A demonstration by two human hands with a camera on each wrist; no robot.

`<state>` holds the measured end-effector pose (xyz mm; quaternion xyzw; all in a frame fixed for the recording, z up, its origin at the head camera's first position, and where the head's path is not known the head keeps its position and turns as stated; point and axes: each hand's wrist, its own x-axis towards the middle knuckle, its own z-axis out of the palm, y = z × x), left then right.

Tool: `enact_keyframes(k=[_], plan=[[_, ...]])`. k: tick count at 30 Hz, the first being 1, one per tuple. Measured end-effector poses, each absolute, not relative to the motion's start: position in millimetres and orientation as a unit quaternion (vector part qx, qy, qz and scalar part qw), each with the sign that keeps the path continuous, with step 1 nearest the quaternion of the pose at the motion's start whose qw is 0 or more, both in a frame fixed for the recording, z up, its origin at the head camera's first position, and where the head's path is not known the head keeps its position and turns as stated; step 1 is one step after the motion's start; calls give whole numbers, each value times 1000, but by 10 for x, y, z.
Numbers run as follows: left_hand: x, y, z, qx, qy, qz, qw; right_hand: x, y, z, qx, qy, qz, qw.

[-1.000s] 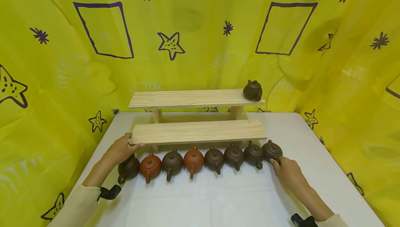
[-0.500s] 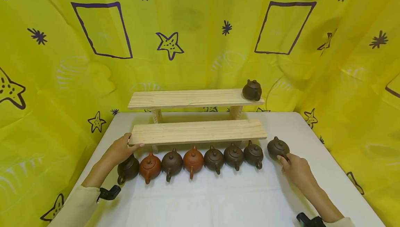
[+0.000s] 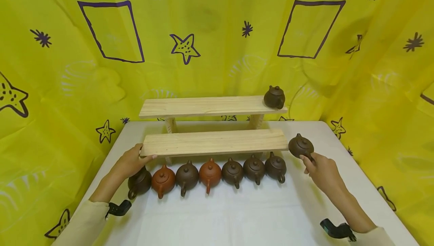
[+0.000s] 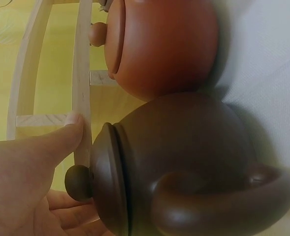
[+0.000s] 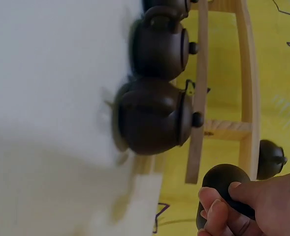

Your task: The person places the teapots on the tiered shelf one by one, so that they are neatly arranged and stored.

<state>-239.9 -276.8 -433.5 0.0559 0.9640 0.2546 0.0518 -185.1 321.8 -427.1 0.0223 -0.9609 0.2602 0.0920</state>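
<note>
My right hand (image 3: 323, 174) pinches the handle of a dark brown teapot (image 3: 300, 146), held up off the table beside the right end of the lower shelf board (image 3: 215, 143). In the right wrist view, thumb and fingers close on that dark teapot (image 5: 224, 178). My left hand (image 3: 128, 164) grips the left end of the same board, its thumb along the front edge. Just under that hand stands another dark teapot (image 4: 189, 142), next to a reddish teapot (image 4: 169, 44). One dark teapot (image 3: 274, 97) sits on the right end of the upper shelf board (image 3: 203, 106).
A row of several teapots, including a second reddish teapot (image 3: 210, 173) and a dark teapot (image 3: 275, 167) at its right end, stands before the two-tier wooden stand. White cloth (image 3: 223, 219) covers the table. Yellow patterned curtains (image 3: 217, 12) enclose the back and sides.
My right hand has drawn the dark teapot rightward out of the row, then raised it to the level of the lower board. The left hand has kept its place.
</note>
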Motion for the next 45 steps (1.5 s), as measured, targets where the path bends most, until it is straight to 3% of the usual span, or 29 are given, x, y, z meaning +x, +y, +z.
enact_keyframes(k=[10, 25, 35, 45], plan=[[-2407, -2772, -4331, 55, 964, 255, 52, -2001, 2814, -4018, 54, -957, 274, 76], [-2426, -2799, -4328, 53, 966, 247, 45, -2548, 2256, -3408, 133, -947, 269, 111], [-2434, -2795, -4321, 50, 967, 246, 50, -3021, 2097, -3356, 139, -943, 279, 118], [-2416, -2764, -4308, 47, 965, 250, 56, -3217, 2048, -3390, 133, -942, 290, 108]])
